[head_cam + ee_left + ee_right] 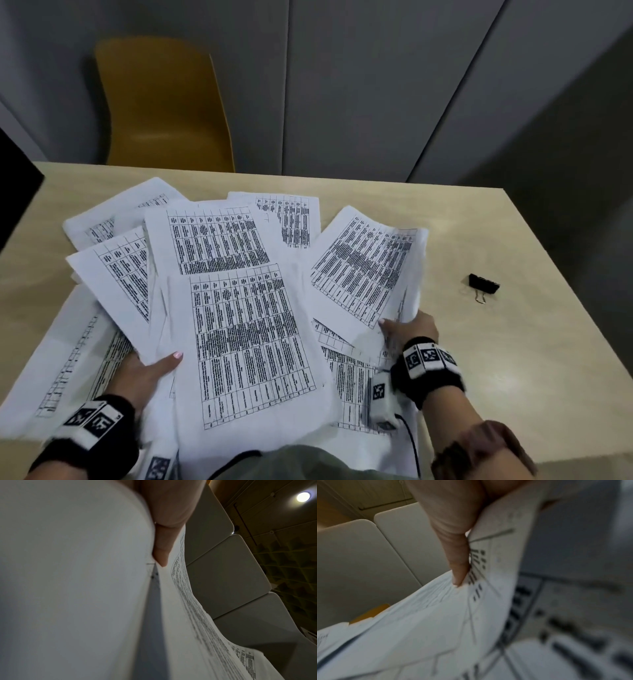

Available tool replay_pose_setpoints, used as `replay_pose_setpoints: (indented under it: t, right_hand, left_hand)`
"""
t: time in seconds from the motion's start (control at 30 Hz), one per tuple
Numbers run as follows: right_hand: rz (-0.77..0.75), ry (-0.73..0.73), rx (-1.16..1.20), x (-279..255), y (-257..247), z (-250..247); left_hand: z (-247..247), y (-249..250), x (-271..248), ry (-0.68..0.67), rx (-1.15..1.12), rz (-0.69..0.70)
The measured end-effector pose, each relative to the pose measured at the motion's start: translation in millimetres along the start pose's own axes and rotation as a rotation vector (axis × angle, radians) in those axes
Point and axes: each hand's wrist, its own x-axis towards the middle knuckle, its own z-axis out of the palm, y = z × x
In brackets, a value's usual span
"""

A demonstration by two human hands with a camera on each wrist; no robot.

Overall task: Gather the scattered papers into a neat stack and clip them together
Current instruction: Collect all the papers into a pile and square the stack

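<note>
Several white papers (239, 308) printed with black tables lie fanned and overlapping across the near half of the table. My left hand (150, 371) pinches sheets at the lower left, thumb on top; in the left wrist view the thumb (163, 545) presses on the paper (77, 588). My right hand (409, 329) grips the right-hand sheets at their near edge; in the right wrist view its thumb (458, 561) pinches a bent paper (436, 628). A black binder clip (483, 284) lies alone on the table to the right, well apart from both hands.
The light wooden table (496, 359) has bare surface on its right side around the clip. A yellow chair (164, 106) stands behind the far edge. Grey wall panels (359, 85) rise behind it. A dark object (13, 185) sits at the far left.
</note>
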Motion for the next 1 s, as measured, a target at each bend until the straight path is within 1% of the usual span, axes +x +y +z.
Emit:
replay_pose_setpoints:
  t: [0.07, 0.17, 0.2, 0.3, 0.33, 0.4, 0.57, 0.67, 0.77, 0.83, 1.0]
  right_hand:
    - [0.056, -0.071, -0.014, -0.3, 4.0, -5.6]
    - [0.095, -0.130, -0.034, -1.2, 16.0, -16.0]
    - [0.099, -0.146, -0.039, -1.8, 20.6, -19.0]
    - [0.082, -0.215, 0.093, -8.4, 30.2, -20.0]
    - [0.074, -0.221, 0.081, -9.4, 32.0, -16.3]
    - [0.041, -0.172, 0.075, -15.4, 32.7, -9.3]
    - [-0.077, 0.035, 0.206, -24.6, 18.4, -14.1]
    - [-0.143, 0.099, 0.221, -23.0, 0.9, -26.5]
    - [-0.193, 0.111, 0.230, -25.3, -14.1, -36.2]
    - [-0.229, 0.179, 0.238, -26.6, -20.2, -43.4]
    - [-0.297, 0.348, 0.360, -32.8, -37.4, -54.6]
  left_hand:
    - [0.2, 0.6, -0.6, 0.006, 0.003, 0.004]
    - [-0.1, -2.6, 3.3, 0.006, 0.008, 0.016]
    - [0.3, -3.7, 4.7, 0.006, 0.005, 0.022]
    - [2.1, -2.5, 3.4, 0.017, -0.007, 0.014]
    - [2.6, -1.5, 2.3, 0.020, -0.017, 0.020]
    - [5.1, 2.3, -2.4, 0.025, -0.027, 0.027]
    - [7.9, 6.3, -6.8, 0.048, -0.030, 0.046]
    - [7.2, 5.0, -6.0, 0.052, -0.022, 0.043]
    - [7.9, 5.1, -7.2, 0.040, -0.034, 0.038]
    - [9.9, 7.3, -9.4, 0.035, -0.032, 0.041]
    - [10.0, 13.0, -17.7, 0.055, -0.002, 0.073]
